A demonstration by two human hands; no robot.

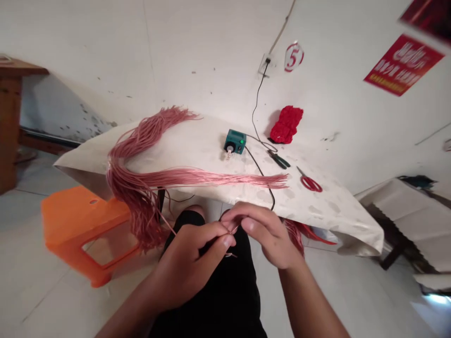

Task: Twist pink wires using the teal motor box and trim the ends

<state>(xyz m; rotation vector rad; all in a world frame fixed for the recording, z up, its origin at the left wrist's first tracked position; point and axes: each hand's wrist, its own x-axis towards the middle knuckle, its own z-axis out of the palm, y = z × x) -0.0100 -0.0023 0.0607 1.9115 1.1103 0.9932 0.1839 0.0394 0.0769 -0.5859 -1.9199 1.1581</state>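
Thin pink cord [168, 225] pinched at its end between both hands, just off the near edge of the surface [327, 211]. Left hand [188, 265] with its grip closed on the cord between thumb and fingers; right hand [264, 234] with its grip likewise closed near the cord's tip, fingers curled over it. Cord running back to a large bundle of pink cords [141, 188], draped over the surface's left corner, one long hank laid across toward the middle. Near the far edge, a teal box [235, 142] trailing black cable [260, 171], a red knotted mass [287, 124], green-handled pliers [280, 160], and, toward the right corner, red-handled scissors [310, 184]. Orange plastic stool [81, 220] on the floor at left.
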